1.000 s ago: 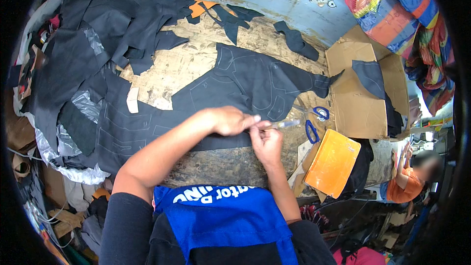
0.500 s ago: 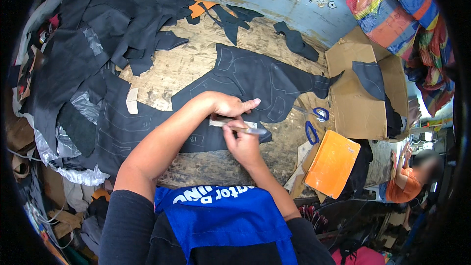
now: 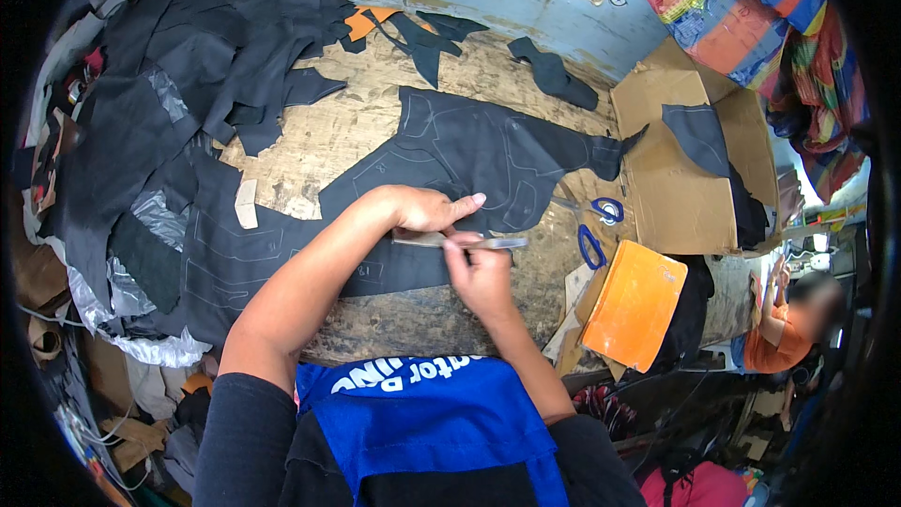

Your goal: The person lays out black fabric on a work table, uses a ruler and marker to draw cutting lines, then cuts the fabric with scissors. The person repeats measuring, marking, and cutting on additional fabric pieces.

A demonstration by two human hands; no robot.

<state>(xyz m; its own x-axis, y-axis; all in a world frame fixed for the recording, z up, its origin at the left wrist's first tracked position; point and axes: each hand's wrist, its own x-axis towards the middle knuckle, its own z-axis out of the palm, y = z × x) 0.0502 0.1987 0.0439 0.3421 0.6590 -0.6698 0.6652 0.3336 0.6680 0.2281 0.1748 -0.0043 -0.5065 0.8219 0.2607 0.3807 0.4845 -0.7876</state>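
A large piece of black leather-like material [image 3: 469, 141], marked with pale outlines and numbers, lies across the worn wooden table. My left hand [image 3: 427, 209] rests flat on it, the thumb stretched to the right; its other fingers are partly hidden. Under and beside that hand shows a narrow pale template [image 3: 418, 238]. Just below, my right hand [image 3: 481, 272] is closed around a silvery pen [image 3: 507, 243], its back end pointing right. The writing tip is hidden by my fingers, close to the template's right end.
Black scraps [image 3: 216, 47] are heaped at the left. Blue-handled scissors [image 3: 591, 246] lie right of my hands, beside an orange notebook [image 3: 635, 305]. A cardboard box [image 3: 671, 197] stands behind them. A person in orange [image 3: 779, 343] sits at far right. A small beige card [image 3: 246, 204] lies left.
My right hand has shifted slightly right and down, and the pen now lies more level. My left hand remains on the material, slightly lower in view. The whole view has shifted a little.
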